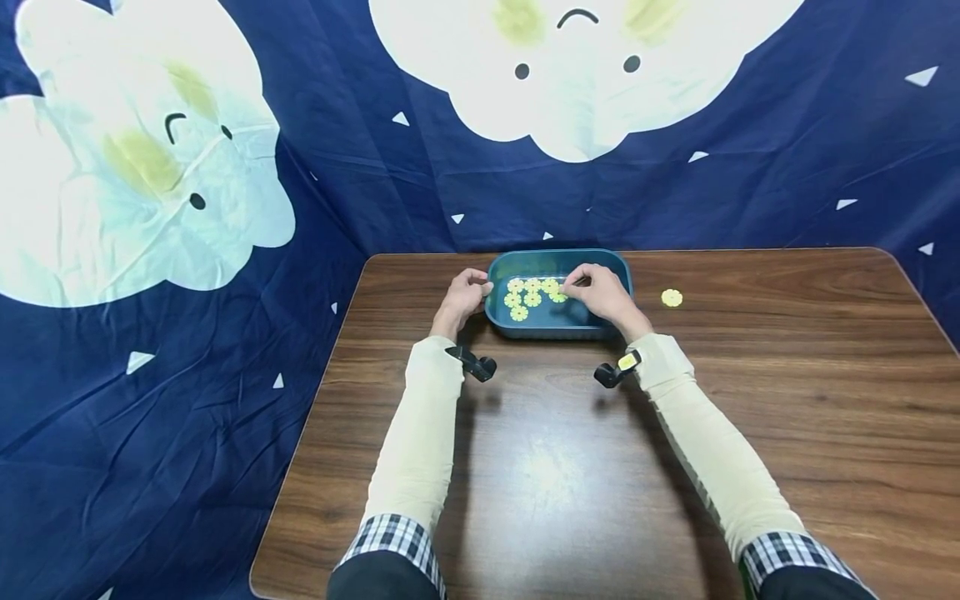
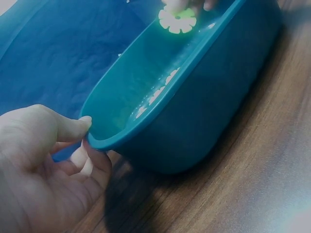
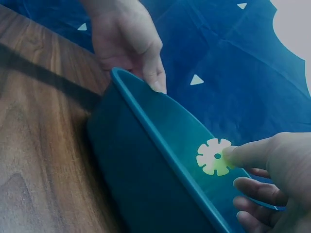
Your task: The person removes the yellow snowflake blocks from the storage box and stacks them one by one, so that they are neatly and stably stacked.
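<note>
A teal plastic basin (image 1: 553, 332) with rounded corners stands at the far side of the table. Inside it several yellow notched snowflake discs (image 1: 532, 298) lie on the floor, mostly towards the left. My left hand (image 1: 463, 298) grips the basin's left end, thumb over the rim and fingers beneath it outside. Over the basin's right half, my right hand (image 1: 603, 296) pinches one snowflake disc (image 3: 209, 164) between thumb and forefinger. In the left wrist view this held disc (image 2: 179, 23) hangs above the basin's interior.
A single yellow snowflake disc (image 1: 672, 297) lies on the brown wooden table (image 1: 780, 358), to the right of the basin. Behind the table's back edge hangs a dark blue cloth (image 1: 480, 196) with white clouds and triangles; more of it hangs on the left.
</note>
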The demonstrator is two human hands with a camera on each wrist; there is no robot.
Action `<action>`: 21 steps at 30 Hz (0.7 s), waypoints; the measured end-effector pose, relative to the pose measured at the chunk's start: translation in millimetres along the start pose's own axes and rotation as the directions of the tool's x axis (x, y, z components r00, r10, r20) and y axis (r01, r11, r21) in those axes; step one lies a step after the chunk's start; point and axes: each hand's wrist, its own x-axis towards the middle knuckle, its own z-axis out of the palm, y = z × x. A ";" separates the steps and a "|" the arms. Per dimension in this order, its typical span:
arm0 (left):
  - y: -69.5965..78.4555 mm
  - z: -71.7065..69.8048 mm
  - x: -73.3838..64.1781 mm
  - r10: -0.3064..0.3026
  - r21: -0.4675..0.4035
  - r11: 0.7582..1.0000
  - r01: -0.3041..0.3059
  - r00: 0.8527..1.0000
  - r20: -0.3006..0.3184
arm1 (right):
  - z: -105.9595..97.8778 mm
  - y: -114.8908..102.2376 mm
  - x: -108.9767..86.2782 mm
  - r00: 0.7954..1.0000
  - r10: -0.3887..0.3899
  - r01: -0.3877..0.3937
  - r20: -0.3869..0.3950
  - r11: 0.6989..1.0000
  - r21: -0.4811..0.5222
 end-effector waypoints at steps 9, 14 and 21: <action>-2.0 -0.6 1.1 0.002 0.000 1.000 -0.002 1.000 -0.003 | -11.2 2.5 -7.5 0.998 0.000 0.005 -0.065 0.997 0.076; -1.5 0.1 1.1 0.003 0.002 1.000 -0.003 1.000 -0.004 | -17.6 5.3 -9.5 0.993 -0.010 0.019 -0.115 0.997 0.080; -1.0 0.4 2.2 -0.002 -0.001 1.000 0.002 1.000 0.004 | -26.2 11.1 -10.8 0.984 0.009 0.010 -0.179 0.994 0.106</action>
